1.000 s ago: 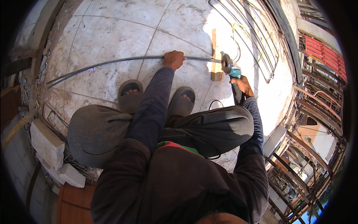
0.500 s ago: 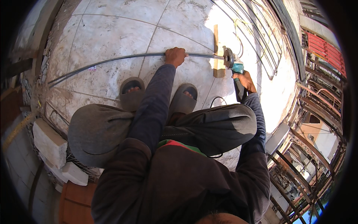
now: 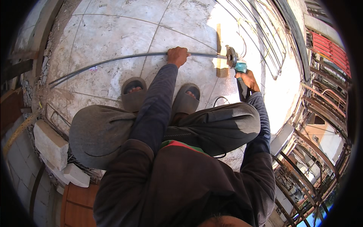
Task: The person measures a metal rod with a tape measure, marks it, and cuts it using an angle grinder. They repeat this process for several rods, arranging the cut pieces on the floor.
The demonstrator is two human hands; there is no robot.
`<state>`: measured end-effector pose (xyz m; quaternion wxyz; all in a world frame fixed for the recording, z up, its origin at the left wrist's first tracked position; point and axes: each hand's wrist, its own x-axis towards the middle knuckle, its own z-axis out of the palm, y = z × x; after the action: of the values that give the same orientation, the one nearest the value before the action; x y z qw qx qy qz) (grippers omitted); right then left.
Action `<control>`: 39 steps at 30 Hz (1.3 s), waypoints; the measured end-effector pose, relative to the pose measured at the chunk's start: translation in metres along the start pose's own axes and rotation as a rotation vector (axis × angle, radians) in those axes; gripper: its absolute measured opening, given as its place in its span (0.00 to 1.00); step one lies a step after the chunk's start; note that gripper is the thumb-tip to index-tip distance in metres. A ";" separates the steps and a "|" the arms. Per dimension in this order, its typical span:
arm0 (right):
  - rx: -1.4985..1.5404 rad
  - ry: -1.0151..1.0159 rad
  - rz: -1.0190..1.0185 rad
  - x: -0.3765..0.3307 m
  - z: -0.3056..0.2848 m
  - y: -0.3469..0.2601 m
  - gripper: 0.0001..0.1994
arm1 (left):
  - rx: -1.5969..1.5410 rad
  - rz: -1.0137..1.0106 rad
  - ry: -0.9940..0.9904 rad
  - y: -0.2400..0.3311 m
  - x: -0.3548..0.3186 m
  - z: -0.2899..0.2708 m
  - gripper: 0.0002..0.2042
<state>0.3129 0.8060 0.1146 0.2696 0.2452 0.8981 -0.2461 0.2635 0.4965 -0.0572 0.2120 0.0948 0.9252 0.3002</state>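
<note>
My left hand [image 3: 177,56] is wrapped round thin steel bars [image 3: 124,58], which run from the left side of the floor to the right. Their right ends lie over a short wooden block [image 3: 222,72]. In my right hand [image 3: 248,81] is an angle grinder [image 3: 241,67] with a teal and black body. Its round disc [image 3: 231,57] stands at the bars' right ends, touching or very close to them. Faint sparks or dust show below the disc, beside the block. The fingertips of both hands are partly hidden.
More long rods [image 3: 261,34] and bent bar frames lie at the upper right. A black cable [image 3: 220,99] loops near my right knee. Pale blocks [image 3: 51,143] sit at the lower left. Beyond the right edge stand rusty metal pieces and a red rack [image 3: 331,53]. My sandalled feet rest on the tiled floor.
A faint spray of sparks or dust now shows more clearly below the disc. Both hands keep their hold and have barely moved.
</note>
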 end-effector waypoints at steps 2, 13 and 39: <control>0.018 -0.036 -0.002 -0.003 -0.004 0.003 0.22 | -0.005 0.009 0.002 0.001 0.000 0.001 0.15; 0.005 0.002 0.042 -0.018 0.000 0.007 0.22 | -0.029 0.001 -0.034 0.003 0.001 -0.002 0.16; 0.246 0.239 0.253 -0.061 0.018 0.065 0.23 | 0.006 -0.011 -0.042 0.005 -0.001 -0.010 0.15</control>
<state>0.4017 0.8259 0.1185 0.1582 0.4145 0.8490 -0.2871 0.2603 0.4951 -0.0461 0.2324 0.0967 0.9220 0.2943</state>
